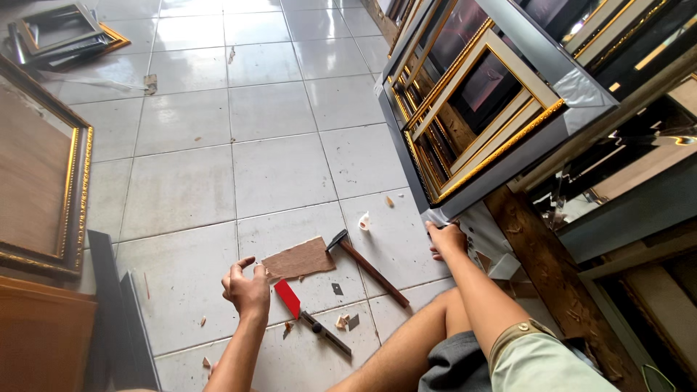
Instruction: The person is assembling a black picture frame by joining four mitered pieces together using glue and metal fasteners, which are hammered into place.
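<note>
My left hand [247, 287] hovers just over the tiled floor, fingers loosely curled with thumb and forefinger apart, holding nothing. It is beside a red-handled utility knife [305, 312] and a brown cardboard scrap [299, 258]. A hammer [367, 263] with a wooden handle lies to the right of the scrap. My right hand [445, 239] grips the lower edge of a grey and gold picture frame [501, 152] that leans in a stack of frames. My bare knee is bent at the bottom.
A large gold-edged frame [43, 167] lies at the left. More frames [62, 33] are piled at the far top left. Dark boards [120, 319] stand at the lower left. Wood chips dot the tiles. A wooden shelf [552, 268] runs along the right.
</note>
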